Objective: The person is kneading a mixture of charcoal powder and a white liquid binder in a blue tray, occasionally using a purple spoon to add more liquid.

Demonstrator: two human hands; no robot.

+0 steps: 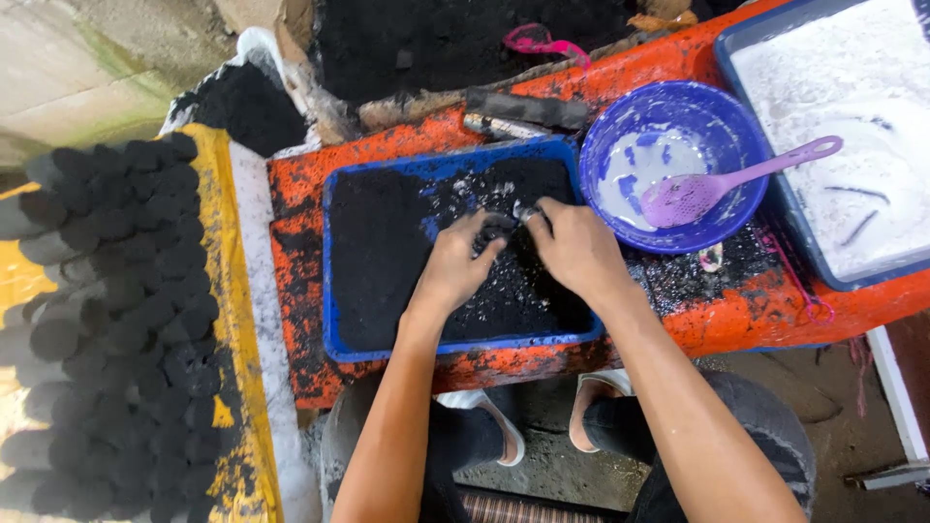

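**Two Hands Work a Black Lump Over a Tray of Powder**

The left hand (455, 263) and the right hand (577, 247) meet over the middle of a blue tray (334, 291) that sits on an orange counter (300, 184). Between the fingertips lies a small black lump (496, 230), dark and matte, with a grainy, crumbly surface; a pale grey fleck shows at its upper right edge, just by the right thumb. The left hand is curled with its fingers bent around the lump's left side, gripping it. The right hand is partly closed, thumb and forefinger pinching at the lump's top right. The lump hovers just above, or rests on, the black powder (383, 252) in the tray; which one cannot be told.

The powder covers the tray's left half thickly and is thinner and speckled with pale crumbs on the right, where the blue base shows through.

Just to the right of the tray stands a blue bowl (717, 116) smeared with white paste, a purple slotted spoon (712, 184) resting in it. Further right, a second tray (775, 194) holds white powder. To the left, rows of black cylinders (116, 320) lie stacked on a yellow surface.
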